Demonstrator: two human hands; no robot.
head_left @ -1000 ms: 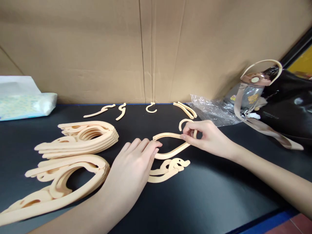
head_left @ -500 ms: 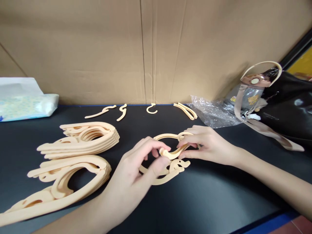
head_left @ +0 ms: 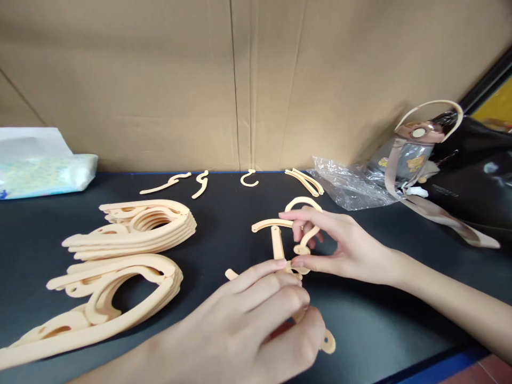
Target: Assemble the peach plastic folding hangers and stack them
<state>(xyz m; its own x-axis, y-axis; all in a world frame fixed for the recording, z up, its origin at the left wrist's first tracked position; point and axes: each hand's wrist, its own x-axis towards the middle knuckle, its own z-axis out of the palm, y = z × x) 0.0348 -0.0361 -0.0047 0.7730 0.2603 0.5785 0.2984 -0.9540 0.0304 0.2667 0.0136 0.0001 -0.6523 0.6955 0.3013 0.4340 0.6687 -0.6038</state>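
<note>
My left hand point(head_left: 264, 325) is closed around cream plastic pieces at the front centre; a rounded end with a hole point(head_left: 328, 341) sticks out past its fingers. My right hand point(head_left: 340, 240) pinches a cream hook point(head_left: 303, 202) near its lower end. Between the hands an upright cream bar point(head_left: 277, 244) shows, and its joint with the other pieces is partly hidden by fingers. A curved cream arm point(head_left: 270, 225) lies behind them on the black table point(head_left: 380, 330). Another piece's tip point(head_left: 231, 274) peeks out behind my left hand.
Two stacks of cream hanger parts point(head_left: 172, 240) point(head_left: 160, 304) lie at left. Along the back are loose arms point(head_left: 166, 184) point(head_left: 201, 185), a hook point(head_left: 250, 181) and paired strips point(head_left: 306, 182). A tissue pack point(head_left: 48, 170), plastic film point(head_left: 352, 184), bottle point(head_left: 416, 149) and black bag point(head_left: 476, 176) stand around.
My left hand has moved right and toward me, turning its back upward. The hook now rises in my right hand, and a bar stands between the hands.
</note>
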